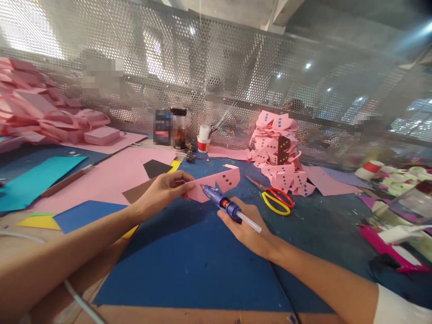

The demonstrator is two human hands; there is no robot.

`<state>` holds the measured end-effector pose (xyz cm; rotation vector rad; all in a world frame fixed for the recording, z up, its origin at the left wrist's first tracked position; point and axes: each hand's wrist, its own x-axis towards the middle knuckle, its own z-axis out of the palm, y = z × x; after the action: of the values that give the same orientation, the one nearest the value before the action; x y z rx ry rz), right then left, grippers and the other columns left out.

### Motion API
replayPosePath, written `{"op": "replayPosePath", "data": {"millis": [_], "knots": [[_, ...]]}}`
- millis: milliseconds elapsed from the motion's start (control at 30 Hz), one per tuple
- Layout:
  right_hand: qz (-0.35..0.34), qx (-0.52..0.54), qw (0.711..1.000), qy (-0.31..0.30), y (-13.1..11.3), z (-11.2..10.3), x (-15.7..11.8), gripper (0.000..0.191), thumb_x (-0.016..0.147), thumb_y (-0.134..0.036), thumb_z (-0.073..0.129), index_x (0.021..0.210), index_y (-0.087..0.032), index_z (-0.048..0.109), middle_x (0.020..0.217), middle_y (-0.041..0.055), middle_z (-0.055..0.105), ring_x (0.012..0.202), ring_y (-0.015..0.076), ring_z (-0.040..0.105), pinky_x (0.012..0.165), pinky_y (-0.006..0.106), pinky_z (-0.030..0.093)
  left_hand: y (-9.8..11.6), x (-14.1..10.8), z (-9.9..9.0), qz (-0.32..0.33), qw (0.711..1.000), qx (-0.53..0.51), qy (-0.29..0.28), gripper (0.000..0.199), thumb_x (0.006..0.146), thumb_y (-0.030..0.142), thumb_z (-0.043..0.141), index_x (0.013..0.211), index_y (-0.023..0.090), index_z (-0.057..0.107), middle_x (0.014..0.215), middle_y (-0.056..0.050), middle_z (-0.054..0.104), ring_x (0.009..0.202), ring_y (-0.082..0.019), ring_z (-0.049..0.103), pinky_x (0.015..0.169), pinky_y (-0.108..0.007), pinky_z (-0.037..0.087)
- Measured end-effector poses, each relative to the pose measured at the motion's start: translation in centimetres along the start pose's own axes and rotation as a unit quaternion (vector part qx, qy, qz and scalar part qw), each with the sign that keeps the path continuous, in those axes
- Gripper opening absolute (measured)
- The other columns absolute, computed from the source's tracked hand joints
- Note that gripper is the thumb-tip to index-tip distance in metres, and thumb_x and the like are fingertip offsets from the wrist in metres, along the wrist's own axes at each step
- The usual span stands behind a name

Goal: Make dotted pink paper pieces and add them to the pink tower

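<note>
My left hand (pixel 170 186) pinches the left end of a pink paper piece (pixel 227 180), which is folded and carries small dark squares. My right hand (pixel 251 225) is wrapped round a purple hot glue gun (pixel 221 201). A clear glue stick (pixel 249 221) pokes out of its rear end. The gun's nozzle points up and left and lies over the pink paper near my left fingers; I cannot tell whether it touches. Below both hands lies a dark blue sheet (pixel 195 270). Scissors (pixel 276 200) with red and yellow handles rest just beyond my right hand.
A pile of dotted pink pieces (pixel 276 153) stands behind the scissors. Pink paper shapes (pixel 40 103) are heaped at far left. A jar (pixel 179 128) and a paper cup (pixel 203 143) stand by the perforated metal screen (pixel 219 67). A black cord (pixel 283 290) crosses the sheet.
</note>
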<state>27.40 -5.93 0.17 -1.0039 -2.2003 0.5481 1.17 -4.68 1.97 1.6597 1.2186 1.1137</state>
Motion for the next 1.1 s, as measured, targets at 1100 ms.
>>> {"op": "replayPosePath", "data": {"millis": [1100], "knots": [[-0.003, -0.025, 1.0, 0.001, 0.15, 0.05, -0.07, 0.021, 0.095, -0.039, 0.056, 0.084, -0.023, 0.05, 0.063, -0.0049, 0.057, 0.052, 0.0119, 0.051, 0.052, 0.025, 0.03, -0.39, 0.09, 0.1, 0.011, 1.0, -0.002, -0.002, 0.031, 0.084, 0.049, 0.068, 0.093, 0.019, 0.07, 0.079, -0.001, 0.068, 0.072, -0.016, 0.061, 0.068, -0.025, 0.048]]}}
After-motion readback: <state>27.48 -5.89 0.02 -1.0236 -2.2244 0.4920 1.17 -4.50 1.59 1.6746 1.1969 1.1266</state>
